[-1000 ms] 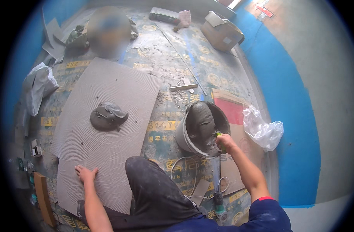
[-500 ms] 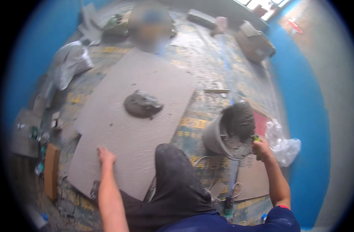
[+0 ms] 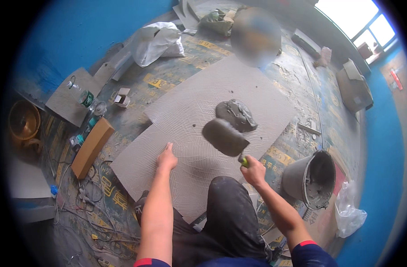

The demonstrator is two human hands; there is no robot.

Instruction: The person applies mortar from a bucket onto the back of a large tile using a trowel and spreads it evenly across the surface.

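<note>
My right hand point(image 3: 253, 171) grips the green handle of a trowel point(image 3: 223, 137). Its broad blade, coated in grey mortar, is over the large slab point(image 3: 192, 180), beside a heap of wet mortar point(image 3: 236, 115). Fine ridges curve across the slab's grey surface. My left hand point(image 3: 167, 159) rests on the slab's left part, fingers stretched out, holding nothing. To the right of my knee stands a grey bucket point(image 3: 294, 182), tilted a little, with mortar smeared inside.
A brown cardboard piece point(image 3: 92, 149), cables point(image 3: 96, 209) and a plastic bottle point(image 3: 85, 97) lie at left. White sacking point(image 3: 156, 42) is at the far left. Near the bucket lies a clear plastic bag point(image 3: 349, 213); a carton point(image 3: 354, 89) stands at far right.
My right hand has brought the trowel left, out of the bucket and over the slab near the mortar heap. The view has swung left. My left hand remains on the slab.
</note>
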